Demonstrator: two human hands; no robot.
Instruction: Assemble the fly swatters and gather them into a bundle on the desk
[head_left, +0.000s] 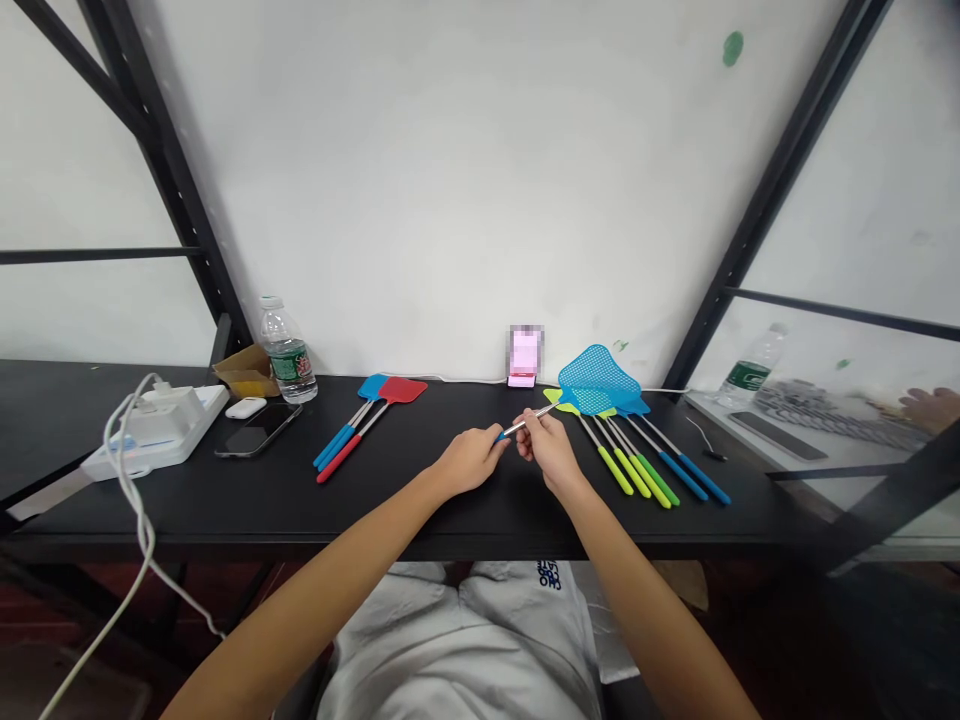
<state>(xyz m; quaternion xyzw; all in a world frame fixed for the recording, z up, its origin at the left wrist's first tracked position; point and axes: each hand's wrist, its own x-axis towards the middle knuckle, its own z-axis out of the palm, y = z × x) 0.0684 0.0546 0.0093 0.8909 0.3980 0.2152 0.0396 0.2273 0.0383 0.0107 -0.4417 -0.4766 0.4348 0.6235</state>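
Observation:
A blue fly swatter (598, 375) is held up over the black desk, its mesh head pointing to the right. My left hand (471, 460) is closed round its blue handle, most of which the fingers hide. Fingers of my right hand (547, 446) pinch the thin metal rod. Below the held head lie several more fly swatters, with yellow-green handles (634, 475) and blue handles (697, 478) pointing toward me; their heads are partly covered. Left of my hands, a red fly swatter (403, 390) lies over blue ones (341, 442).
A lit phone (524, 355) stands against the wall. On the left are a water bottle (287, 355), a cardboard box (247, 372), a white case (246, 408), a dark phone (259, 431) and a power strip (161, 440) with cables. Black metal posts (757, 200) flank the desk (420, 510).

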